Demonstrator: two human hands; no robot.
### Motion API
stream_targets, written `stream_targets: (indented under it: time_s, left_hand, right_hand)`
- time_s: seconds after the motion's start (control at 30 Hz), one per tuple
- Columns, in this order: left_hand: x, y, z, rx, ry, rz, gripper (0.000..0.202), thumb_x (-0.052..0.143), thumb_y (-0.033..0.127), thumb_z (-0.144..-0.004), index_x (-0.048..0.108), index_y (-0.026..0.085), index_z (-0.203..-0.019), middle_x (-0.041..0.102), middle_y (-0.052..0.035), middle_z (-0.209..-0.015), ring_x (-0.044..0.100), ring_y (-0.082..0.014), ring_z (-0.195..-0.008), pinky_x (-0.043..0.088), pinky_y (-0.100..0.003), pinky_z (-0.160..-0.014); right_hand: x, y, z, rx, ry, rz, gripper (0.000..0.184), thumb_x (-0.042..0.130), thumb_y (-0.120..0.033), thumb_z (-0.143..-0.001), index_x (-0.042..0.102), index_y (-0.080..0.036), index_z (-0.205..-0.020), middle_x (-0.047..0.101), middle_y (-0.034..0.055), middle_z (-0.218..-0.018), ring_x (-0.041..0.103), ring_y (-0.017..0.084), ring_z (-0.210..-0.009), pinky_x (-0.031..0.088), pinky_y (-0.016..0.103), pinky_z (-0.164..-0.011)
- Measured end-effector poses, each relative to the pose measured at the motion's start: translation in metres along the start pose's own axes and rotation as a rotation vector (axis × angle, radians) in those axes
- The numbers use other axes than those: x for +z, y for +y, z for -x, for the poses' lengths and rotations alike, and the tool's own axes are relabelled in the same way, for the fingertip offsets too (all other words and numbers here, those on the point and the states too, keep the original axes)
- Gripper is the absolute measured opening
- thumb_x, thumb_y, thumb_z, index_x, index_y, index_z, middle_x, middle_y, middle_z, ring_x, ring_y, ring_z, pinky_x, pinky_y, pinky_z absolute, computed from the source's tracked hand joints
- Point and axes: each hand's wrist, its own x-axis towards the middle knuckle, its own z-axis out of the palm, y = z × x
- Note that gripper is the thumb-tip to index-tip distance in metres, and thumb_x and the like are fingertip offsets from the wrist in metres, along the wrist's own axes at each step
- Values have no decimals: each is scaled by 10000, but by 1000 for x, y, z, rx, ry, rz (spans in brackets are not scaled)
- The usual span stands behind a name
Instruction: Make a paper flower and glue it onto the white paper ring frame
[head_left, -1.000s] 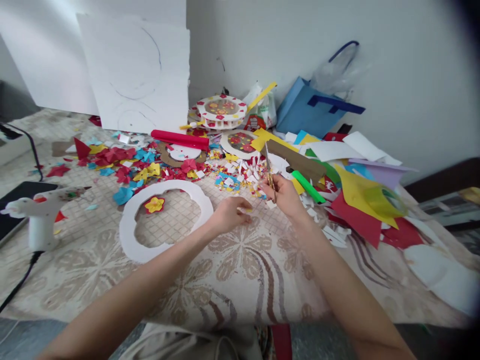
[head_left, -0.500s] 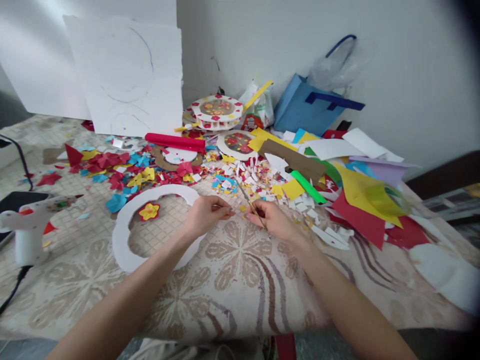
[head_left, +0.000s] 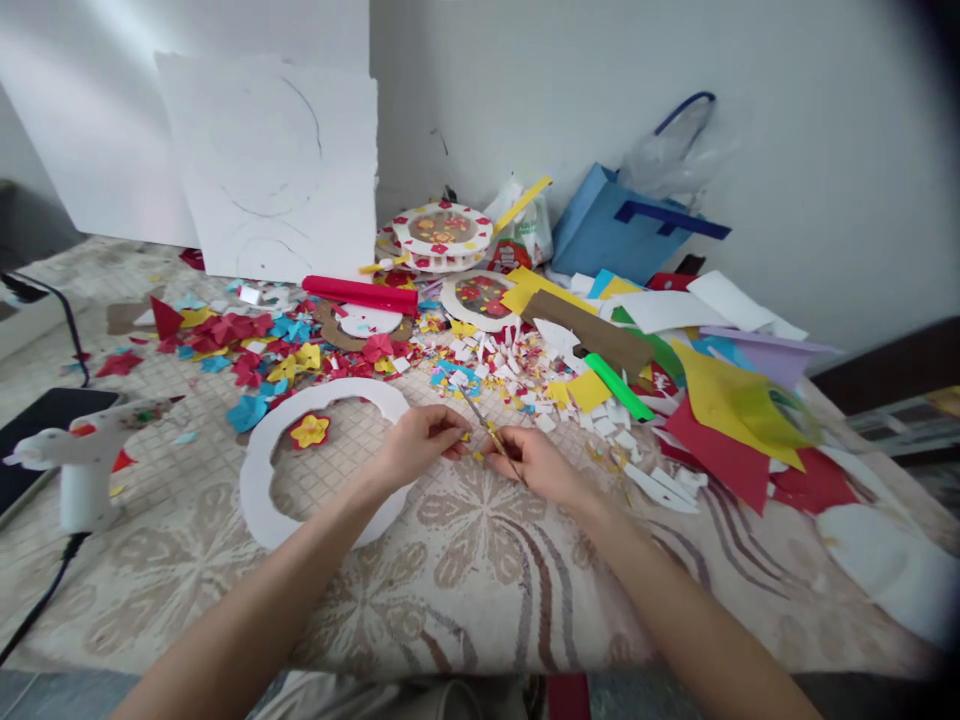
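Observation:
My left hand (head_left: 421,442) is closed in a pinch, with a tiny yellow paper piece (head_left: 465,437) at its fingertips. Opposite it, my right hand (head_left: 538,462) has its fingers closed around a slim, pointed metal tool (head_left: 491,432), held slantwise; its exact kind is unclear. Another small yellow bit (head_left: 478,457) shows by the right fingertips. A white scalloped paper ring (head_left: 259,490) lies flat beneath my left forearm, which covers part of it. Inside the ring sits a yellow and red paper flower (head_left: 310,431).
A white glue gun (head_left: 79,480) stands at left. Colored paper flowers (head_left: 232,330) and scraps (head_left: 487,360) cover the middle. Behind are a red roll (head_left: 360,294), a decorated round lantern-like piece (head_left: 442,235) and a blue bag (head_left: 611,225). A green-handled cutter (head_left: 619,387) and colored sheets (head_left: 720,440) lie right.
The view has shifted slightly, so things sit lower and mostly further right. My hands have come a little closer together, and the metal tool now reaches nearer my left fingertips.

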Motion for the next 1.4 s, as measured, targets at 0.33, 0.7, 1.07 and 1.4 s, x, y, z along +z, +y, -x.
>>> stream_targets:
  time_s: [0.33,0.7,1.07,1.4]
  left_hand:
    - [2,2,3,-5,-28,103,180,640,119,-707,614,120,-885,669,-21,-740,660,-124,-656,520,-239,-619]
    - [-2,-1,4,75,7,-49,236,651,220,-717,618,128,-932,696,-73,-825,663,-154,-717,513,-269,-648]
    - [0,1,5,70,76,-56,212,625,226,-712,628,132,-902,699,-83,-824,668,-184,-761,534,-315,-709]
    - [-5,7,7,79,67,-38,206,641,228,-714,629,139,-900,705,-72,-802,664,-160,-718,520,-283,-663]
  right_hand:
    - [1,-7,1,-51,186,6,114,563,-275,-769,568,-161,-768,521,-25,-637,450,102,-569,351,213,-539]
    - [-3,-3,-11,51,464,634,135,555,-309,-811,596,-186,-774,626,25,-701,541,155,-638,338,245,-591]
    - [16,-8,-16,126,426,715,108,532,-271,-841,598,-194,-802,675,42,-781,607,173,-726,343,245,-608]
    - [-70,9,-12,230,759,694,183,547,-342,-784,568,-196,-677,598,31,-609,487,161,-558,254,260,-522]
